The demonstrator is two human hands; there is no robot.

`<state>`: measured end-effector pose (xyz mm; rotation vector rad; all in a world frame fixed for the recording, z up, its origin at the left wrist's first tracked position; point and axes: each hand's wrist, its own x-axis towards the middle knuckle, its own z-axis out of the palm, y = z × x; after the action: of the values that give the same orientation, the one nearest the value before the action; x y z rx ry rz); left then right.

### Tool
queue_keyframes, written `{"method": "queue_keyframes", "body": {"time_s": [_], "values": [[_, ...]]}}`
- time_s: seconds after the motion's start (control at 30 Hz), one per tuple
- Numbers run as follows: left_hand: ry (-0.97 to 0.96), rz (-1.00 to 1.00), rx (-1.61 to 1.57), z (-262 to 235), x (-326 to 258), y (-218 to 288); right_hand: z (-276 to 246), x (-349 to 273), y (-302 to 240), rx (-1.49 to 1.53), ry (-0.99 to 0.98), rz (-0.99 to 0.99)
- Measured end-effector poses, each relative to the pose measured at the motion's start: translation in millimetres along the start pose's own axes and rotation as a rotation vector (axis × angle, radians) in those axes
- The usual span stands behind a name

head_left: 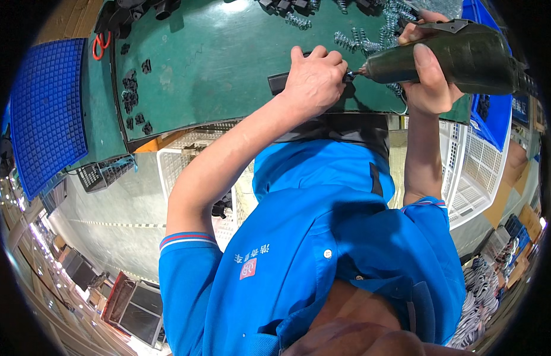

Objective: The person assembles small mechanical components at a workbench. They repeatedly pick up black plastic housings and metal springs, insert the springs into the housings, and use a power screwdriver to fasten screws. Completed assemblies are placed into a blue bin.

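The person's left hand (316, 80) is gripping a black elongated part (278, 83), its fingers curling over the piece near the front edge of the green table (228, 74); one end of the part is showing to the left of the hand, while the middle is hiding under the palm. The right hand (431, 89) is wrapping firmly around a dark green power tool (477, 59), which is lying roughly level, its narrow nose pointing left toward the part. The tip is sitting just beside the left hand's fingers, at the part's right end, though whether it is touching cannot be told. Beyond the tool's nose, a heap of metal springs (379, 38) is spreading over the table. Small black pieces (129, 92) are lying in a loose row toward the left, with a red loop (100, 46) resting above them. A blue gridded mat (50, 113) is standing out at the far left, and a blue bin (492, 121) is sitting at the right, beside a white basket (474, 178).
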<state>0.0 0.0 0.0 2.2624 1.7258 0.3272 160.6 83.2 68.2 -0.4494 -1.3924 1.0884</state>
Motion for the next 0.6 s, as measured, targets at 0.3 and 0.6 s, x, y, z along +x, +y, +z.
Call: {"method": "queue_keyframes", "body": {"time_s": [0.3, 0.6], "values": [[0.017, -0.002, 0.003, 3, 0, 0, 2, -2, -5, -0.001, 0.031, 0.063], [0.027, 0.001, 0.010, 3, 0, 0, 2, -3, 1, -0.088, -0.028, -0.029]]}}
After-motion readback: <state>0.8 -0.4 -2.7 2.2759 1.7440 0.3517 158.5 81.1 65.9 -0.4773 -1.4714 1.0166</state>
